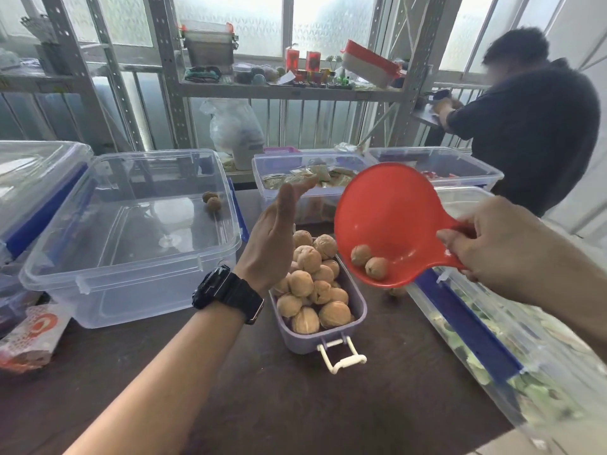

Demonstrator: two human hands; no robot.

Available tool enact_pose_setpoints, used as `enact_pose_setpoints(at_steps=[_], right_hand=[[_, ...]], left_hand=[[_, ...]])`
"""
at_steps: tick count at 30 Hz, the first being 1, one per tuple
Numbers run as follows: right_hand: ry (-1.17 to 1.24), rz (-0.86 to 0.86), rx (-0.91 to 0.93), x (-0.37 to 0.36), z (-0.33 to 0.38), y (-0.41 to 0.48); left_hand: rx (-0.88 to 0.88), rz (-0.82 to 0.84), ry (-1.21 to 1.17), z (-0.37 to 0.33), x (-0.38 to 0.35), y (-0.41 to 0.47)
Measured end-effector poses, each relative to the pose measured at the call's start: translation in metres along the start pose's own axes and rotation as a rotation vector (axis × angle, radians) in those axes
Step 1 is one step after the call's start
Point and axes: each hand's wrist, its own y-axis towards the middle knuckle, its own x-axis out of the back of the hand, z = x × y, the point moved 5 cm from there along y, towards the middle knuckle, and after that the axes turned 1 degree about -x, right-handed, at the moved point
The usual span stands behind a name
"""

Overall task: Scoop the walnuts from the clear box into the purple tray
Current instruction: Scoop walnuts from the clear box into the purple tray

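Left hand (274, 231), scoop (387, 218) over tray (297, 344) edges

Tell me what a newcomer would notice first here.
The red scoop, held by the right hand at centre right, carries two walnuts. Below it, the purple tray is heaped with walnuts, the open left hand beside it. The clear box at left holds only two.

Glossy red plastic scoop (391, 221), clear smooth plastic box (131, 257), rough-shelled walnuts (310, 290), matt purple plastic tray (328, 343).
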Motion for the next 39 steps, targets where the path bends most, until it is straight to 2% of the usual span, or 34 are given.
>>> enact_pose_setpoints(at_steps=[6,11,14,17,24,31,34,36,39], right_hand=[[-0.148,-0.111,0.0,-0.005,0.03,-0.035],[-0.268,-0.177,0.095,-0.008,0.057,-0.061],[-0.342,-0.194,0.113,-0.009,0.066,-0.07],[-0.371,-0.201,0.122,-0.008,0.068,-0.072],[-0.387,-0.254,0.136,-0.003,0.068,-0.073],[-0.364,-0.238,0.127,0.009,0.065,-0.071],[-0.334,-0.307,0.11,0.024,0.053,-0.065],[-0.288,-0.371,0.101,0.037,0.044,-0.06],[-0.189,-0.431,0.107,0.059,0.033,-0.05]], left_hand=[[-0.134,-0.116,0.055,-0.036,-0.001,-0.013],[-0.268,-0.278,0.163,-0.054,-0.001,-0.041],[-0.372,-0.352,0.246,-0.056,-0.007,-0.061],[-0.389,-0.376,0.318,-0.047,-0.013,-0.08],[-0.37,-0.35,0.409,-0.031,-0.019,-0.101],[-0.366,-0.334,0.445,-0.035,-0.019,-0.11],[-0.39,-0.352,0.523,-0.048,-0.022,-0.114],[-0.437,-0.292,0.635,-0.066,-0.037,-0.112],[-0.451,-0.086,0.924,-0.085,-0.082,-0.091]])
